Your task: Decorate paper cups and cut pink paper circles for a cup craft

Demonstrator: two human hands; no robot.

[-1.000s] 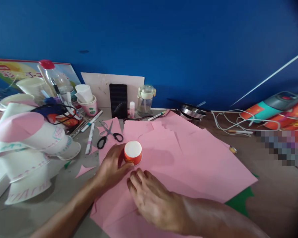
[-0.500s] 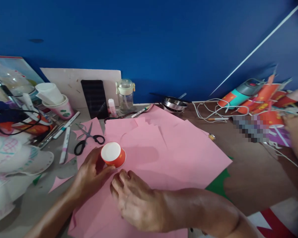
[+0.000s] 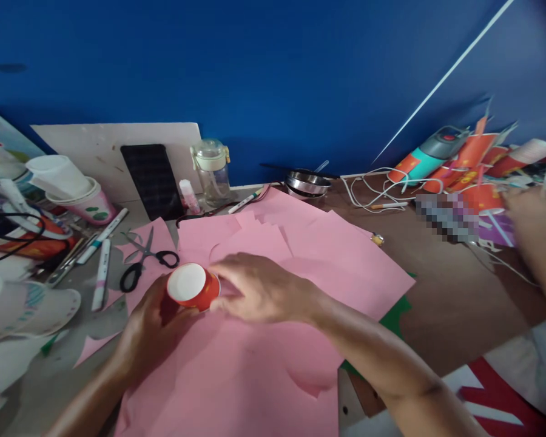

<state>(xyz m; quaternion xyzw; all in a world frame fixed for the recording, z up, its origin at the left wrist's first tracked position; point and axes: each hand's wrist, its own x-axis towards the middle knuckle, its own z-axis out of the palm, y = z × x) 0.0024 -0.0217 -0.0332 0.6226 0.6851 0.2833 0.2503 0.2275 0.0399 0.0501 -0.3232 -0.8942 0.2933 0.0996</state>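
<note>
An orange-red paper cup (image 3: 209, 296) is on the pink paper, its round white end facing up toward me. My left hand (image 3: 157, 321) is wrapped around the cup's left side, with the thumb along its near side. From the right, my right hand (image 3: 264, 288) has its thumb and fingers bent around the cup's other side. Under both hands spread large sheets of pink paper (image 3: 246, 376), overlapping one another. Black-handled scissors (image 3: 144, 258) lie with open blades on cut pink paper, left of and beyond the cup.
White paper cups (image 3: 40, 309) crowd the left edge, near markers (image 3: 101, 276). A phone (image 3: 150, 182), a glue stick (image 3: 188, 195) and a clear bottle (image 3: 212, 173) stand at the back. To the right are metal bowls (image 3: 307, 182), a white cable (image 3: 359, 194) and another person's hand (image 3: 534, 212).
My right hand has moved from the near side of the cup, where its fingers were curled, up to the cup's right side. The view has shifted slightly right.
</note>
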